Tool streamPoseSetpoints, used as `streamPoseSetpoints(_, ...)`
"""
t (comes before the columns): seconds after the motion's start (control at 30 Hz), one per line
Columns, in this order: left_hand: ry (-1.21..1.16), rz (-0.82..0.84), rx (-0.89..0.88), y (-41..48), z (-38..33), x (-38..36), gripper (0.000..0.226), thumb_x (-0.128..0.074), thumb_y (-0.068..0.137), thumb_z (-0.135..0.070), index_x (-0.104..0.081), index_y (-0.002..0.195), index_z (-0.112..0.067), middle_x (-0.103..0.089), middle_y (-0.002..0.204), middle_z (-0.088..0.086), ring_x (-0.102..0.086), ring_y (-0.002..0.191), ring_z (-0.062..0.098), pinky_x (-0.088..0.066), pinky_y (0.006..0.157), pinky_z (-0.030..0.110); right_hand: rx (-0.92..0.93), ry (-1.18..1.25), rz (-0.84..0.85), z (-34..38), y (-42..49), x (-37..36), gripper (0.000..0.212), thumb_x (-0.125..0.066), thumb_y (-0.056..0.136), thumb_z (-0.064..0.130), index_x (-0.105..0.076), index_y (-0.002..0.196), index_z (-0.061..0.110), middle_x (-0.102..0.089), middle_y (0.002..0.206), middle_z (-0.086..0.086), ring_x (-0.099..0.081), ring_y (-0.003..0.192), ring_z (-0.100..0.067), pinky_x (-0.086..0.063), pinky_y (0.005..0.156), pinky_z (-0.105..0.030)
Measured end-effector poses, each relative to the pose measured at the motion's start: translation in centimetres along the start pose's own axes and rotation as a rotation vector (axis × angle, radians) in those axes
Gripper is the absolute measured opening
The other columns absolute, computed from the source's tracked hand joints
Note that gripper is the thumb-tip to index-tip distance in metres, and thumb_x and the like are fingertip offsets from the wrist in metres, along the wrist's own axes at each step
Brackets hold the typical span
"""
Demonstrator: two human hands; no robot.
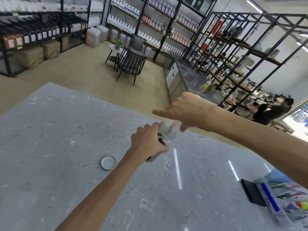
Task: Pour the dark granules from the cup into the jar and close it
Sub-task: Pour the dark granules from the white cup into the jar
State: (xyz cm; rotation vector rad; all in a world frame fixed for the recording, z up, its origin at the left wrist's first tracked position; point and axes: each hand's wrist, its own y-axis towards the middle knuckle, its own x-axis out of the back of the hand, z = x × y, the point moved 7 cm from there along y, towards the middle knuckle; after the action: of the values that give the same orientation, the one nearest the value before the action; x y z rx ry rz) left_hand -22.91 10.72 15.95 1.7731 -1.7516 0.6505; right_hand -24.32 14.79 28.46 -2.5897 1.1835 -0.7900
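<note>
My left hand (146, 142) grips a clear glass jar (167, 133), tilted with its threaded mouth pointing up and to the right. Dark granules show through the glass near my fingers. My right hand (185, 110) holds a white cup (171, 125) tipped over, its rim at the jar's mouth; dark granules sit at the cup's lip. Most of the cup is hidden behind that hand, whose little finger sticks out to the left. The jar's round lid (108, 163) lies on the grey marble table (66, 130), white inside facing up, left of my left forearm.
A black flat object (253, 191) and a clear plastic box with coloured contents (286, 197) lie at the table's right near edge. Beyond the table stand a chair (131, 64), a small round table and metal shelves. Two people are at the far right.
</note>
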Motion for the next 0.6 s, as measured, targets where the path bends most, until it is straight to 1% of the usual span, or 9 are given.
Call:
streamPoseSetpoints(0.03,0.011,-0.005,-0.007,0.0,-0.2,0.0,0.076,-0.076,0.071,-0.054,-0.044,0.134,-0.027,-0.056,0.117,0.0,-0.05,0.113,0.028,-0.034,0.076,0.036,0.013,-0.014,0.016,-0.1,0.2,0.1,0.113,-0.075,0.074,0.058,-0.004,0.157,0.028,-0.068,0.119,0.007,-0.059,0.077,-0.018,-0.025,0.05,-0.027)
streamPoseSetpoints(0.1,0.014,-0.019,-0.015,-0.2,-0.3,0.0,0.074,-0.076,0.073,-0.053,-0.044,0.134,-0.026,-0.055,0.117,0.001,-0.05,0.112,0.028,-0.035,0.075,0.035,0.018,-0.003,0.045,0.2,0.3,-0.2,0.113,-0.076,0.074,0.058,-0.007,0.157,0.027,-0.069,0.116,0.005,-0.065,0.088,-0.019,-0.031,0.056,-0.028)
streamPoseSetpoints(0.17,0.036,-0.041,-0.027,-0.3,-0.6,0.1,0.074,-0.076,0.075,-0.052,-0.043,0.136,-0.026,-0.056,0.117,0.002,-0.051,0.113,0.029,-0.035,0.075,0.035,0.02,-0.002,0.053,0.5,0.4,-0.2,0.111,-0.076,0.073,0.058,-0.009,0.157,0.028,-0.07,0.111,0.003,-0.066,0.093,-0.021,-0.033,0.058,-0.029)
streamPoseSetpoints(0.23,0.035,-0.043,-0.028,-0.3,-0.7,0.1,0.075,-0.075,0.076,-0.052,-0.042,0.139,-0.026,-0.056,0.119,0.003,-0.05,0.114,0.029,-0.036,0.076,0.035,0.015,0.013,0.061,0.4,0.5,0.1,0.11,-0.076,0.074,0.058,-0.01,0.157,0.027,-0.07,0.109,0.002,-0.067,0.094,-0.022,-0.034,0.059,-0.029)
streamPoseSetpoints(0.37,0.038,-0.051,-0.021,-0.4,-0.6,0.3,0.073,-0.076,0.075,-0.049,-0.043,0.137,-0.025,-0.056,0.118,0.004,-0.05,0.114,0.03,-0.035,0.076,0.034,0.001,0.027,0.057,0.5,0.6,0.1,0.11,-0.077,0.074,0.056,-0.01,0.156,0.028,-0.069,0.11,0.002,-0.066,0.094,-0.022,-0.035,0.06,-0.029)
streamPoseSetpoints(0.47,0.047,-0.051,-0.02,-0.4,-0.3,0.3,0.074,-0.076,0.075,-0.05,-0.043,0.137,-0.025,-0.056,0.118,0.004,-0.051,0.115,0.03,-0.036,0.076,0.034,-0.004,0.046,0.044,0.6,0.5,0.0,0.109,-0.076,0.074,0.057,-0.01,0.156,0.029,-0.068,0.115,0.004,-0.066,0.097,-0.022,-0.035,0.061,-0.03)
streamPoseSetpoints(0.6,0.06,-0.052,-0.016,-0.4,-0.3,0.3,0.075,-0.077,0.075,-0.05,-0.043,0.137,-0.025,-0.055,0.119,0.004,-0.05,0.115,0.029,-0.035,0.075,0.035,-0.001,0.012,0.047,1.0,0.9,-0.2,0.103,-0.077,0.077,0.05,-0.014,0.155,0.027,-0.068,0.115,0.004,-0.066,0.097,-0.021,-0.035,0.061,-0.029)
